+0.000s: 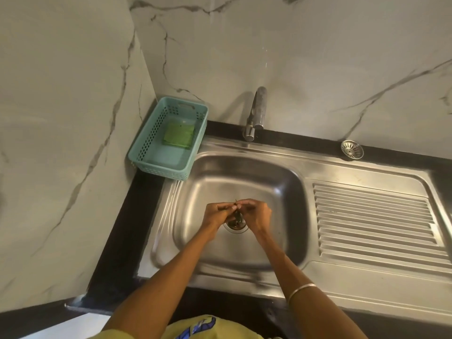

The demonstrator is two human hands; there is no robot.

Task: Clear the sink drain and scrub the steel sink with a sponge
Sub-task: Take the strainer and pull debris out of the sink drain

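Both forearms reach into the steel sink [288,182]; my left hand [216,212] and right hand [255,214] pinch dark debris [236,211] above the drain [235,225] (clearing step). Sponge [178,135] waits in the basket [146,152]; next, lift the debris away.

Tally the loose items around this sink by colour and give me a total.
Green: 1, the sponge in the basket.
Teal: 1, the basket.
Steel: 1, the drain strainer on the counter behind the sink.
Dark: 1, the debris pinched over the drain.
Total: 4
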